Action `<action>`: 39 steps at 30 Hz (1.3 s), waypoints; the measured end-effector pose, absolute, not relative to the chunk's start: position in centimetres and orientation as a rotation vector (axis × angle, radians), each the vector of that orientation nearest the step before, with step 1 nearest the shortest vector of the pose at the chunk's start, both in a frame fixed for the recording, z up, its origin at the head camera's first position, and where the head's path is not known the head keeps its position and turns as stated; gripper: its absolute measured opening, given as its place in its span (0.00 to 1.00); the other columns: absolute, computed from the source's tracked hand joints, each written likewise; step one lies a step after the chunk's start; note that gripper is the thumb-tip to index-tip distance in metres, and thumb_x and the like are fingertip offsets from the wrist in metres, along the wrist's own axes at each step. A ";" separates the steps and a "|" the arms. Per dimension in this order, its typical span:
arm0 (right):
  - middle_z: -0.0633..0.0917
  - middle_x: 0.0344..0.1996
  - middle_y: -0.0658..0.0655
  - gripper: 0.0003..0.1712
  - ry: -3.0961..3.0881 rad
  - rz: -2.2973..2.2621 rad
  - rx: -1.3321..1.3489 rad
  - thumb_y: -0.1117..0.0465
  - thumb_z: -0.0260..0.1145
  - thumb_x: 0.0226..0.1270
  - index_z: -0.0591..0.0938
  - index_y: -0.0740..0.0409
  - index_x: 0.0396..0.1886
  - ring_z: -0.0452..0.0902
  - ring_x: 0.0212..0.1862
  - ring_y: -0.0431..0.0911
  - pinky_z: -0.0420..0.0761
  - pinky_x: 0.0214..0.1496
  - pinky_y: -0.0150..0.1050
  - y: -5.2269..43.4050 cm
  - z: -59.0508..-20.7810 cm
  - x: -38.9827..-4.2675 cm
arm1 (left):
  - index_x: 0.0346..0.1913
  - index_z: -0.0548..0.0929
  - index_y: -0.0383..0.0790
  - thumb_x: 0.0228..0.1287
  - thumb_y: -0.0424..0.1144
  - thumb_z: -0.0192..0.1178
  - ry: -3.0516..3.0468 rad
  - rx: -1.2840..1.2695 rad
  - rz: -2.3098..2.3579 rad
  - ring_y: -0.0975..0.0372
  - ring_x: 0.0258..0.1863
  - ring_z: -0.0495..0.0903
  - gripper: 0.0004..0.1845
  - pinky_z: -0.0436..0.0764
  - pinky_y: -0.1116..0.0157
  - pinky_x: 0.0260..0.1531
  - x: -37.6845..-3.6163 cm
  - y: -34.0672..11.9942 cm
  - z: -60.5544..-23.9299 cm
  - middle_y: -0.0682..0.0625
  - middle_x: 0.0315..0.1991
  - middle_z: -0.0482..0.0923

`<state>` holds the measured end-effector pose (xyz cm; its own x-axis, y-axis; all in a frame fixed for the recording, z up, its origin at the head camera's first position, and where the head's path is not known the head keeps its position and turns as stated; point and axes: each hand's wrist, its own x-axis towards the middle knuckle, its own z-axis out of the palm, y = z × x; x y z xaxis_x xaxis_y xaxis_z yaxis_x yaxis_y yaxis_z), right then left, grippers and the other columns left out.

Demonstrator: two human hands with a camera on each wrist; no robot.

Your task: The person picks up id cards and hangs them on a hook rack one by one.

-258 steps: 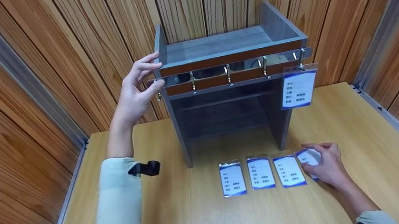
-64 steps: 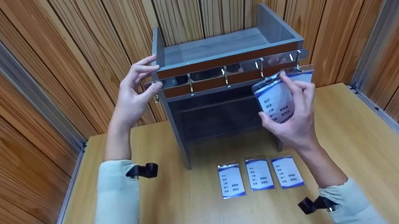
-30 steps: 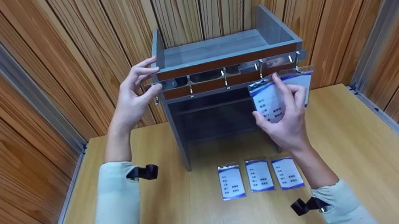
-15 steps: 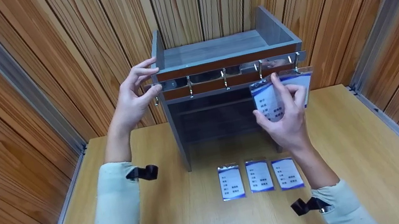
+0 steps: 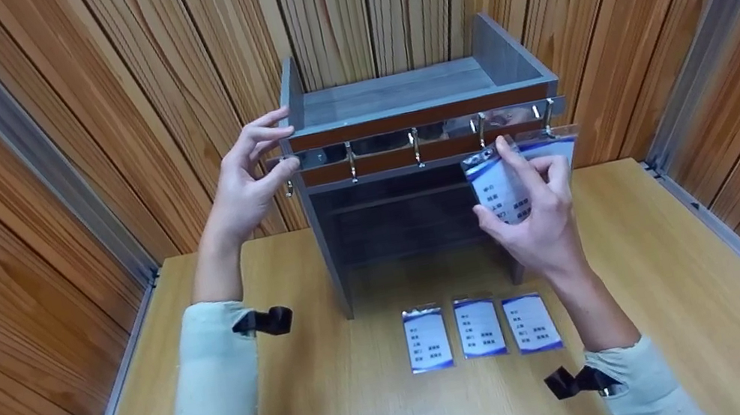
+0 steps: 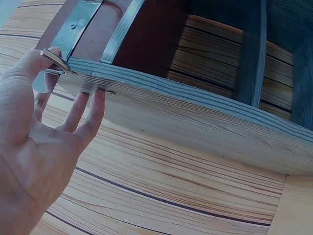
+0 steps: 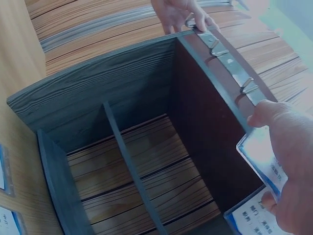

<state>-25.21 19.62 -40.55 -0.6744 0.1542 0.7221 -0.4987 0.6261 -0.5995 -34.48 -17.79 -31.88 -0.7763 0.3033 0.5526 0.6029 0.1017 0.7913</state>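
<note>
A grey wooden shelf unit [image 5: 395,93] stands at the back of the table, with a chrome rail of hooks [image 5: 415,137] across its front. My left hand [image 5: 247,180] rests with straight fingers on the unit's top left corner; in the left wrist view its thumb touches the end hook [image 6: 55,61]. My right hand [image 5: 525,203] pinches a blue-and-white badge card [image 5: 492,187], its top edge just under the fourth hook [image 5: 478,131]. Behind it, a second badge [image 5: 553,146] hangs from the rightmost hook. Three more badges [image 5: 480,326] lie in a row on the table.
The wooden table [image 5: 657,279] is closed in by wood-panelled walls [image 5: 61,140] on three sides. The shelf unit's lower bay [image 7: 142,166] holds a divider and nothing else. A black clip [image 5: 268,321] sits on each sleeve.
My right hand picked the rightmost badge off the table and raised it to the hook rail; in the last second it edged slightly up and left. The left hand has stayed on the corner.
</note>
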 end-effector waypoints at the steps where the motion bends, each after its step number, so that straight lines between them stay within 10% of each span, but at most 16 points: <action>1: 0.70 0.55 0.71 0.49 -2.078 1.064 0.273 0.60 0.83 0.62 0.77 0.53 0.83 0.66 0.60 0.49 0.72 0.55 0.35 19.7 -40.4 -25.2 | 0.69 0.79 0.30 0.81 0.27 0.63 -2.128 -0.901 -1.731 0.46 0.85 0.70 0.19 0.69 0.36 0.85 -34.5 -17.8 -31.9 0.43 0.87 0.68; 30: 0.71 0.63 0.70 0.53 -2.014 1.105 0.160 0.56 0.83 0.71 0.67 0.55 0.89 0.72 0.70 0.57 0.74 0.71 0.21 16.9 -43.2 -27.8 | 0.68 0.80 0.31 0.80 0.27 0.64 -2.095 -0.899 -1.743 0.47 0.86 0.69 0.18 0.67 0.38 0.86 -34.6 -17.9 -32.0 0.43 0.86 0.69; 39: 0.70 0.68 0.70 0.54 -2.007 1.144 0.152 0.57 0.84 0.70 0.66 0.53 0.90 0.71 0.75 0.57 0.82 0.79 0.54 17.1 -43.2 -27.4 | 0.69 0.79 0.30 0.82 0.29 0.63 -2.106 -0.904 -1.726 0.47 0.85 0.70 0.18 0.69 0.38 0.85 -34.5 -17.8 -31.8 0.45 0.86 0.69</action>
